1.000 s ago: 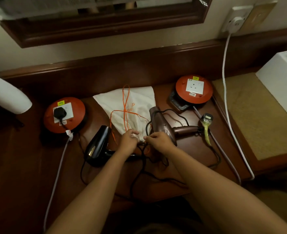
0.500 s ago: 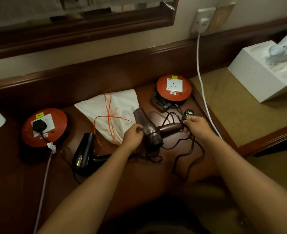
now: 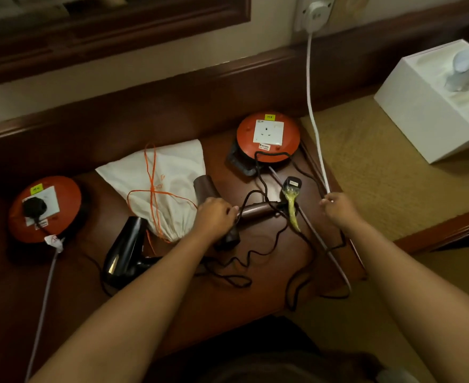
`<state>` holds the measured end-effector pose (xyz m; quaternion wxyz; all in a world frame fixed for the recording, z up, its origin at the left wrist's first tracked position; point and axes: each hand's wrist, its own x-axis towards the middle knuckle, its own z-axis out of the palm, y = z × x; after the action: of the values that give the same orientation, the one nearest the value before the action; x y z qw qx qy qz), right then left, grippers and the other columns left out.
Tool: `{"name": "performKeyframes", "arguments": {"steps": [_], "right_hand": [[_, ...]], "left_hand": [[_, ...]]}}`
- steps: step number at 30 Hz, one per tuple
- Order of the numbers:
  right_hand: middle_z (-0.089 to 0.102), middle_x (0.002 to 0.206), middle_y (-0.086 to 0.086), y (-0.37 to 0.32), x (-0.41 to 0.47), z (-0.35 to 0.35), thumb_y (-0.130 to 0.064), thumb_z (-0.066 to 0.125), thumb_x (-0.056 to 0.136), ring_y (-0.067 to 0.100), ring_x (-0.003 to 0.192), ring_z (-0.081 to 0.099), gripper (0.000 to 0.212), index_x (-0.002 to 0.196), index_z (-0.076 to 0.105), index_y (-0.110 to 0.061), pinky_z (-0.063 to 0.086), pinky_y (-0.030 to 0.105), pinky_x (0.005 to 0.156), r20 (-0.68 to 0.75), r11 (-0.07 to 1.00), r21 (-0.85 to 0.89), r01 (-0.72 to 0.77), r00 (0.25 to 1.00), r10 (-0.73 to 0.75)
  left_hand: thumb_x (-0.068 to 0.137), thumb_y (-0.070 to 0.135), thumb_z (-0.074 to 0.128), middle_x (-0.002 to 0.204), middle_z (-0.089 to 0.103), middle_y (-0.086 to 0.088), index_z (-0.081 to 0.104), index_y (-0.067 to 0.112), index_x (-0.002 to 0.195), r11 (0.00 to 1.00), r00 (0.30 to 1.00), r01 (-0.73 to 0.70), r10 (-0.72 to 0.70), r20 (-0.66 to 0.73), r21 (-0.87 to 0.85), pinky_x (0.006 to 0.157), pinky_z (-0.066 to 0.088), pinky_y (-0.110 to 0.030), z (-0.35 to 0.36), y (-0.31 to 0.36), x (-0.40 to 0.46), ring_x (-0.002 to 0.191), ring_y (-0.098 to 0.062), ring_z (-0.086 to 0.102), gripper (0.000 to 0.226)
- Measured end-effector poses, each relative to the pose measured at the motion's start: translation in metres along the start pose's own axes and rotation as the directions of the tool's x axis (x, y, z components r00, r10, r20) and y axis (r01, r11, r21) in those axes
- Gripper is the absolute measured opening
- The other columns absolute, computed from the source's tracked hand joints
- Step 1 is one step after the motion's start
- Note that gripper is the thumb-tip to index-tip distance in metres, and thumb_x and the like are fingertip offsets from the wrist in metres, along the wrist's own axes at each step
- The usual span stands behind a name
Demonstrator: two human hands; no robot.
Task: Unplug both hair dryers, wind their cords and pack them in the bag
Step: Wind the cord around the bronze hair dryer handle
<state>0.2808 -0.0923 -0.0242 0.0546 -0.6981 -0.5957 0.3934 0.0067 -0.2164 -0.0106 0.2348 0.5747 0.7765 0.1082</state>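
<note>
Nearest, the left hand (image 3: 214,217) was curled round the brown hair dryer (image 3: 208,194) at the joint of barrel and handle, holding it on the desk (image 3: 255,286). The right hand (image 3: 338,208) was curled too, and seemed to pinch a cord; whether only the dark dryer cord (image 3: 335,246) or also the white cable (image 3: 315,120) just above the knuckles, I cannot tell.

Progress, as I judge: approx. one quarter. The brown dryer's plug (image 3: 291,186) lay free btw. the two hands, so this one was unplugged, but its cord was loose on the desk below both hands, not wound. The black hair dryer (image 3: 125,252), just left of the left forearm, was not touched. Its plug (image 3: 34,207) sat in the left orange reel (image 3: 44,210), far left of the left hand. The bag (image 3: 158,183), just beyond the left hand, lay flat w/ nothing inside, as it seemed. The right orange reel (image 3: 268,138), beyond both hands, had a free socket.

Vs. 0.5 s before: the right hand had moved from the handle end of the brown dryer out to the right. The left hand had kept its grip.
</note>
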Motion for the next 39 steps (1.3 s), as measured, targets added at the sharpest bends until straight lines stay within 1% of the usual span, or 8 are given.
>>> {"name": "performKeyframes", "arguments": {"steps": [5, 8, 13, 16, 20, 27, 33, 39], "right_hand": [[0.063, 0.109, 0.03, -0.002, 0.022, -0.015, -0.013, 0.051, 0.092, 0.043, 0.101, 0.06, 0.029, 0.11, 0.062, 0.006, 0.047, 0.036, 0.082, 0.01, 0.93, -0.366, 0.014, 1.0, -0.011], [0.043, 0.134, 0.028, -0.01, 0.024, -0.007, -0.014, 0.057, 0.086, 0.046, 0.12, 0.044, 0.06, 0.141, 0.034, -0.005, 0.037, 0.05, 0.102, -0.087, 0.845, -0.503, 0.182, 0.962, -0.258], [0.019, 0.158, 0.013, -0.031, 0.013, 0.026, -0.006, 0.064, 0.074, 0.037, 0.145, 0.014, 0.085, 0.149, 0.024, -0.016, 0.017, 0.055, 0.113, 0.107, 0.536, -0.637, 0.553, 0.753, -0.65], [0.013, 0.16, 0.007, -0.042, 0.02, 0.038, -0.001, 0.059, 0.079, 0.032, 0.147, 0.004, 0.082, 0.15, 0.023, -0.017, 0.008, 0.053, 0.116, 0.25, 0.453, -0.631, 0.63, 0.717, -0.65], [0.012, 0.16, 0.003, -0.054, 0.032, 0.045, 0.003, 0.046, 0.084, 0.028, 0.148, -0.003, 0.071, 0.148, 0.025, -0.019, 0.006, 0.049, 0.117, 0.391, 0.419, -0.546, 0.725, 0.663, -0.638], [0.028, 0.153, 0.005, -0.054, 0.048, 0.047, -0.007, 0.052, 0.086, 0.027, 0.144, 0.014, 0.062, 0.144, 0.035, -0.018, 0.022, 0.044, 0.113, 0.583, 0.421, -0.402, 0.813, 0.582, -0.566], [0.016, 0.16, 0.0, -0.068, 0.039, 0.031, -0.005, 0.051, 0.083, 0.026, 0.148, 0.002, 0.06, 0.141, 0.044, -0.021, 0.013, 0.047, 0.118, 0.627, 0.418, -0.333, 0.845, 0.53, -0.571], [0.056, 0.128, 0.006, -0.107, 0.014, 0.003, -0.002, 0.053, 0.084, 0.017, 0.123, 0.051, 0.05, 0.134, 0.05, -0.013, 0.044, 0.019, 0.088, 0.612, 0.881, 0.162, 0.445, 0.655, -0.444]], "left_hand": [[0.095, 0.018, 0.048, 0.117, 0.062, -0.014, 0.06, 0.007, 0.117, 0.996, 0.998, 0.05, -0.046, 0.042, -0.073, 0.091, 0.047, -0.041, 0.004, 0.023, 0.021, 0.108, -0.031, 0.057, 0.027], [0.099, 0.014, 0.044, 0.124, 0.06, -0.015, 0.055, 0.006, 0.127, 0.984, 0.999, 0.037, -0.035, 0.016, -0.174, 0.092, 0.043, -0.032, 0.007, 0.04, 0.034, 0.112, -0.03, 0.056, 0.031], [0.098, 0.006, 0.041, 0.099, 0.068, -0.022, 0.056, 0.006, 0.116, 0.819, 0.923, 0.373, -0.28, 0.264, -0.436, 0.051, 0.049, -0.026, 0.011, 0.053, 0.053, 0.055, -0.023, 0.062, 0.024], [0.092, 0.025, 0.059, 0.114, 0.063, -0.02, 0.056, 0.003, 0.119, 0.981, 0.906, 0.183, -0.191, 0.378, 0.057, 0.077, 0.052, -0.036, 0.014, 0.057, 0.058, 0.094, -0.034, 0.063, 0.035], [0.087, 0.042, 0.062, 0.133, 0.044, -0.013, 0.043, 0.013, 0.135, 0.899, 0.925, -0.133, -0.039, 0.378, 0.417, 0.096, 0.039, -0.043, 0.033, 0.057, 0.055, 0.121, -0.032, 0.041, 0.059], [0.09, 0.025, 0.056, 0.127, 0.054, -0.012, 0.043, 0.014, 0.131, 0.911, 0.932, -0.089, -0.067, 0.356, 0.403, 0.094, 0.037, -0.041, 0.055, 0.043, 0.055, 0.113, -0.03, 0.052, 0.044], [0.089, 0.027, 0.057, 0.12, 0.056, -0.011, 0.042, 0.014, 0.129, 0.933, 0.957, -0.129, 0.029, 0.288, 0.335, 0.087, 0.04, -0.039, 0.034, 0.038, 0.049, 0.106, -0.029, 0.054, 0.044], [0.087, 0.028, 0.059, 0.114, 0.056, -0.009, 0.044, 0.014, 0.128, 0.922, 0.971, -0.206, 0.15, 0.188, 0.328, 0.083, 0.043, -0.04, -0.016, 0.04, 0.027, 0.103, -0.029, 0.056, 0.046]]}}
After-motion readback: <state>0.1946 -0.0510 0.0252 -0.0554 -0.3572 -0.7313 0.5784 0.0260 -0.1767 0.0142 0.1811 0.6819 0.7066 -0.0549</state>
